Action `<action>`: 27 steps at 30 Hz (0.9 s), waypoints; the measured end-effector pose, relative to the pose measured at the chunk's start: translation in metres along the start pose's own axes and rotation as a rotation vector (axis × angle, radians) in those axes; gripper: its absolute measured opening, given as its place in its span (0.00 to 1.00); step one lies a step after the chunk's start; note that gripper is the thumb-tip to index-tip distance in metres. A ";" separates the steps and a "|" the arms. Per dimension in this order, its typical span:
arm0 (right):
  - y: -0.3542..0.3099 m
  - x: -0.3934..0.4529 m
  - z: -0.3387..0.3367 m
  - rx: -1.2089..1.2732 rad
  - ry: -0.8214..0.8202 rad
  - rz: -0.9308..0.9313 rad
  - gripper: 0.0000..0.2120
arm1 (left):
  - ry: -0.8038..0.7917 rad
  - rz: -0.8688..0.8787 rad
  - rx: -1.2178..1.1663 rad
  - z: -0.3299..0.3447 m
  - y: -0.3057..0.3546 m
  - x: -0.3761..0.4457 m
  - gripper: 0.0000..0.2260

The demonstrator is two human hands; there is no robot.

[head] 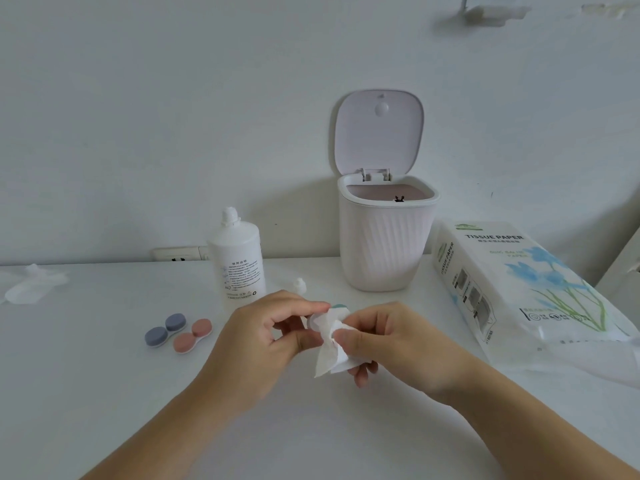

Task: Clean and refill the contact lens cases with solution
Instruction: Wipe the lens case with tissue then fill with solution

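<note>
My left hand pinches a teal-edged lens case part, mostly hidden by a white tissue. My right hand grips that tissue and presses it against the case part above the table. A grey-blue lens case and a pink lens case lie shut on the table at the left. The white solution bottle stands upright behind them. A small white cap sits beside the bottle.
An open white bin stands at the back centre, lid up. A tissue paper pack lies at the right. A crumpled clear wrapper is at the far left. A wall socket sits behind the white table.
</note>
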State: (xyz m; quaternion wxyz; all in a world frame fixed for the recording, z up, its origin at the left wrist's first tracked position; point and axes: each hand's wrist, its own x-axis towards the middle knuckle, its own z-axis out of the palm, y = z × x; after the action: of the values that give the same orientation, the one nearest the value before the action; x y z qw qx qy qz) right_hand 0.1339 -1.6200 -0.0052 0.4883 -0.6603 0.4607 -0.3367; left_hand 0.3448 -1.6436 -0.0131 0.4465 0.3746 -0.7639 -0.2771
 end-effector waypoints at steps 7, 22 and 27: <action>0.002 0.004 0.001 0.099 0.143 -0.074 0.18 | 0.095 0.038 -0.042 0.011 -0.004 -0.007 0.14; -0.003 -0.004 0.001 0.011 -0.031 -0.048 0.12 | -0.026 0.100 -0.008 -0.004 -0.006 -0.003 0.16; -0.001 -0.002 -0.001 0.020 0.059 -0.089 0.15 | 0.050 0.110 -0.052 0.001 -0.007 -0.004 0.12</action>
State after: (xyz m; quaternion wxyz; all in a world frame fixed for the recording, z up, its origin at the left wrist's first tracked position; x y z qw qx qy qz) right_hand 0.1326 -1.6185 -0.0042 0.4654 -0.6652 0.4416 -0.3820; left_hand 0.3471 -1.6440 -0.0210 0.4894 0.3272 -0.7645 -0.2626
